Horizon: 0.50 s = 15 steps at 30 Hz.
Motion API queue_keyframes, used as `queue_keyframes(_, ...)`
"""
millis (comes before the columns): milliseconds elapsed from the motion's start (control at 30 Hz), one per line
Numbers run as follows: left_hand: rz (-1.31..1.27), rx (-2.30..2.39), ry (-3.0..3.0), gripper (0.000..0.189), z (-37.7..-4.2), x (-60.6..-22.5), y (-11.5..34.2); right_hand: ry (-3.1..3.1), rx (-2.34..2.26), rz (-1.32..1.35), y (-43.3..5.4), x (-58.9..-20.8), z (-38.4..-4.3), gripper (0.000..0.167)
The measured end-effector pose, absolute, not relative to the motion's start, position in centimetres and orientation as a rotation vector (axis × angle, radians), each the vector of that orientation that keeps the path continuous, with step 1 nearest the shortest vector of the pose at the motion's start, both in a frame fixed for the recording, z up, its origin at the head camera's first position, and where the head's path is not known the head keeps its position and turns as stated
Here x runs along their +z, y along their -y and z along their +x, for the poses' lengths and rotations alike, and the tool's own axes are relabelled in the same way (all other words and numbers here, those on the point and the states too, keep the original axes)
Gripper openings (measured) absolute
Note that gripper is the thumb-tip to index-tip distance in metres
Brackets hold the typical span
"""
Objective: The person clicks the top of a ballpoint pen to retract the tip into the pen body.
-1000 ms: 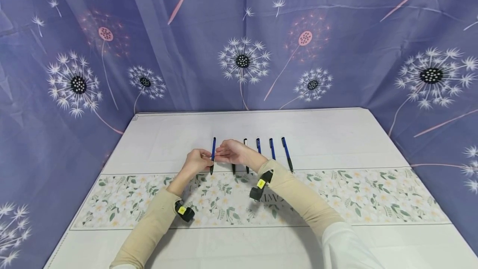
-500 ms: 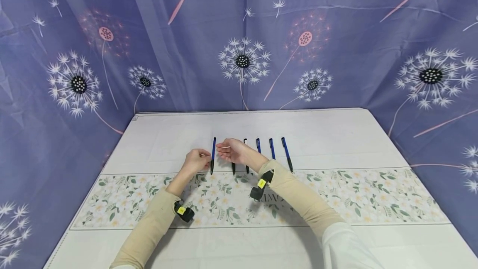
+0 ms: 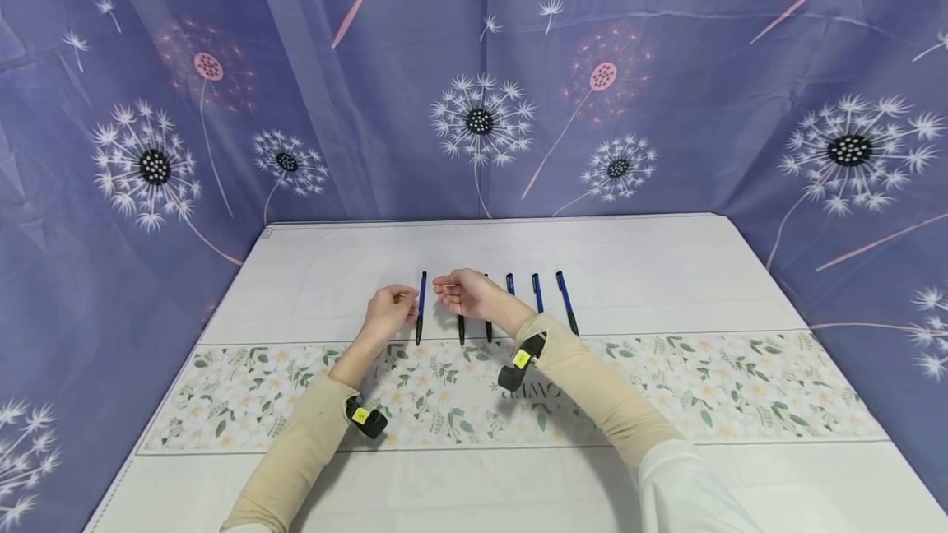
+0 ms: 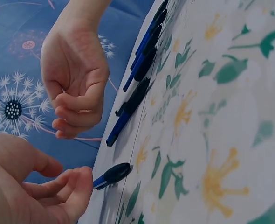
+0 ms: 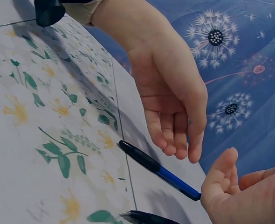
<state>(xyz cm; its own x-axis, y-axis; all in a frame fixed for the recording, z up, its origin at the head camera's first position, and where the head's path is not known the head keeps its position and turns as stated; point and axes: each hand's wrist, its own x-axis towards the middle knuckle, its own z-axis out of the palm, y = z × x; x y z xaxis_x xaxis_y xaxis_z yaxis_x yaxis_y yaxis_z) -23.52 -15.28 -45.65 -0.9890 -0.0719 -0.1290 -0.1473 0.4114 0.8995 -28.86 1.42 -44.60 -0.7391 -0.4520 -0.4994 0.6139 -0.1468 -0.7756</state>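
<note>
Both hands had drawn slightly apart. Left hand (image 3: 388, 310) hovered loosely curled, empty, beside the leftmost pen (image 3: 420, 307) lying on the surface (image 3: 666, 270); right hand (image 3: 462, 293) likewise. Placement looked finished; withdrawing cleanly seemed next.

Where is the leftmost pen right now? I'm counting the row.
In the head view the leftmost pen lies on the white table, at the left end of the pen row, between the left hand and the right hand.
</note>
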Motion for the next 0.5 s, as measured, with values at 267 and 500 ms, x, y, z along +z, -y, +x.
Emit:
queue_keyframes(267,-0.139,1.753,-2.455,0.029,-23.5,-45.5,14.5,-1.406,-1.99,0.238,-2.1,-44.3,-29.4,0.04)
queue_keyframes(500,-0.104,1.762,-2.386,0.029,-23.3,-45.3,13.7,-1.348,-2.04,0.28,-2.8,-43.2,-29.2,0.043)
